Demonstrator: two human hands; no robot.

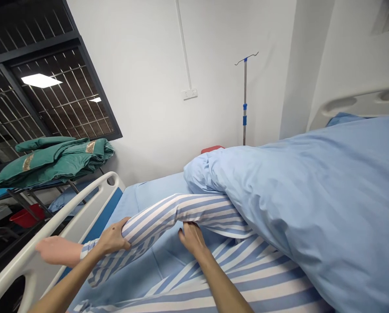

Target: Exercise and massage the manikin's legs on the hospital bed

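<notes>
Bare forearms (67, 291) are reaching forward, left hand (112, 237) wrapping closed around a striped sleeve (152, 217) on another person's arm, right hand (192, 238) pinching its cloth higher up, seemingly sharing the limb's weight above a blue bed sheet (168, 261).

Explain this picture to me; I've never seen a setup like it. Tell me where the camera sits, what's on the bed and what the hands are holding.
No machine is involved here. The single picture comes from a camera worn on a person's head, looking forward and down at their own two bare hands. The left hand wraps around a striped sleeve near its cuff, and the right hand grips the same sleeve further up. The sleeve belongs to a figure lying on a blue sheet, partly under a blue quilt, beside a white bed rail.
</notes>
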